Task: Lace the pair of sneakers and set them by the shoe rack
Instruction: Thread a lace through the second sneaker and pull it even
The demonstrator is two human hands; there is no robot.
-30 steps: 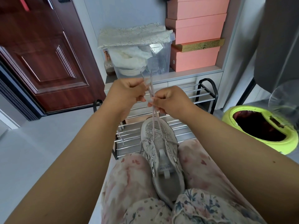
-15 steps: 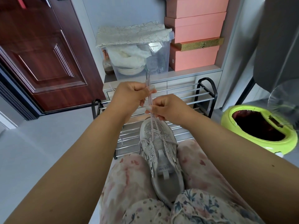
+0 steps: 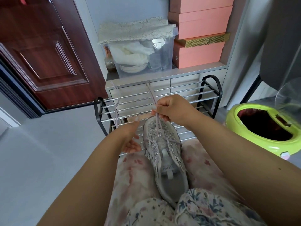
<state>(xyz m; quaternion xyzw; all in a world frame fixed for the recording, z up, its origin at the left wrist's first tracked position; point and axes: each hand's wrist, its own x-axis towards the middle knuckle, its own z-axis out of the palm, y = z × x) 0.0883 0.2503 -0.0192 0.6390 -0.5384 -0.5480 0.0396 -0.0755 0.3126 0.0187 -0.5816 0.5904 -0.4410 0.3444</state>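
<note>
**Lace pinched over sneaker on lap**

Sneaker [image 3: 164,154] lies btwn knees, toe twd shoe rack [image 3: 210,88]. R hand [image 3: 172,110] pinches lace [image 3: 153,98] just above toe, ends sticking up. L hand [image 3: 130,137] beside shoe's left edge, fingers relaxed & apart, holding nothing.

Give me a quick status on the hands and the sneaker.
Right hand pinches the laces above the sneaker. Left hand open, holding nothing. Sneaker between the knees, partly laced. Shoe rack ahead, nothing blocking.
</note>
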